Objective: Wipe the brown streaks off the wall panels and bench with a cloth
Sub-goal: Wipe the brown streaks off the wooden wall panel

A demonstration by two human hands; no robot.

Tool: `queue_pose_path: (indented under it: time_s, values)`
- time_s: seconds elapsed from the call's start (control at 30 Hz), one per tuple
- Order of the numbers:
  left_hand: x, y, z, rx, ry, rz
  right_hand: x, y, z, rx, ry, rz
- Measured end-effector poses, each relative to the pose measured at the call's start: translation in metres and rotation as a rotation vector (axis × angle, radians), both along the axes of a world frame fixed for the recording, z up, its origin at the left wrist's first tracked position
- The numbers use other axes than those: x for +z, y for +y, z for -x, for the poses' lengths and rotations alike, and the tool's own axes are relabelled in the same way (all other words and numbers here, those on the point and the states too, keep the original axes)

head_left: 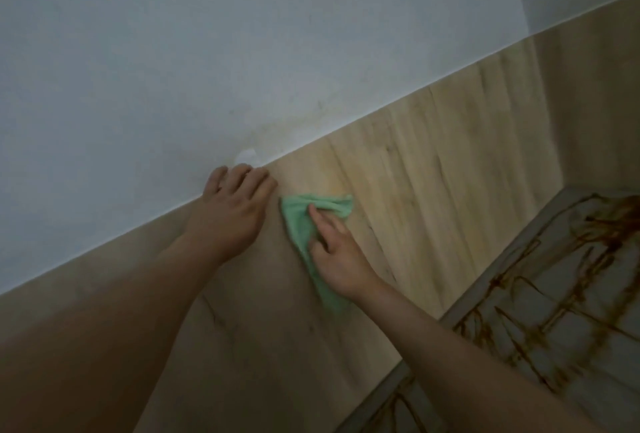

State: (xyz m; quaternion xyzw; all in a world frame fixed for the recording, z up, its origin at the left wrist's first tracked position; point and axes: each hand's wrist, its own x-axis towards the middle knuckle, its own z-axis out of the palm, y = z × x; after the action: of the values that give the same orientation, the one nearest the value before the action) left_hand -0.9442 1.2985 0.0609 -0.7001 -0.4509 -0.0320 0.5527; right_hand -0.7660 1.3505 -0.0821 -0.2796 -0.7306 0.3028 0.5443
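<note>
1. Green cloth (301, 221) lay bunched against the pale wood-grain wall panels (450, 155). The right hand (337, 252) grasped it, forefinger stretched out along the fabric and the other fingers curled into its folds. The loose tail of it hung down past the wrist.
2. The left hand (232, 211) was just beside the cloth and held nothing. Its fingers were bent, with the tips at the top edge of the panelling where it met the painted wall (173, 51). It looked like a brace.
3. A yellowish stain showed on the panel right above the cloth, with faint dark lines in the boards to the right. Whether those lines were dirt or wood grain could not be told. A small white patch (246, 156) sat on the painted wall above the left hand.
4. The bench (554, 311) lay well below and to the right, heavily marked with brown streaks (609, 224).
5. Judgement: the panel-wiping step was in hand, and the bench looked untouched.
6. The next move likely called for firm strokes over the stain. The cloth would then have to travel rightward along the boards and down to the bench.
</note>
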Motion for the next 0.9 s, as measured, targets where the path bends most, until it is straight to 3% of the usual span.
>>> queue_pose_path:
  time_s: [0.1, 0.17, 0.33, 0.53, 0.6, 0.73, 0.8, 0.9]
  values:
    - [-0.013, 0.011, 0.021, -0.019, 0.114, -0.024, -0.020, 0.018, 0.014, -0.386, -0.206, -0.287]
    - [-0.016, 0.015, 0.025, -0.031, 0.148, -0.064, -0.028, 0.032, 0.022, -0.496, -0.249, -0.346]
    - [-0.017, 0.017, 0.024, -0.088, 0.119, -0.141, -0.024, 0.047, 0.049, -0.526, -0.210, -0.403]
    - [-0.020, 0.015, 0.022, -0.099, 0.047, -0.208, 0.035, 0.072, 0.058, -0.573, -0.096, -0.466]
    - [-0.020, 0.016, 0.021, -0.103, 0.047, -0.214, 0.047, 0.100, 0.042, -0.659, -0.073, -0.416]
    - [-0.018, 0.015, 0.019, -0.126, 0.013, -0.193, 0.053, 0.149, -0.002, -0.709, 0.132, 0.095]
    - [-0.016, 0.013, 0.019, -0.163, -0.026, -0.192, 0.059, 0.136, 0.011, -0.698, 0.200, 0.170]
    - [-0.016, 0.009, 0.016, -0.218, -0.099, -0.169, 0.055, 0.077, 0.065, -0.690, 0.074, -0.225]
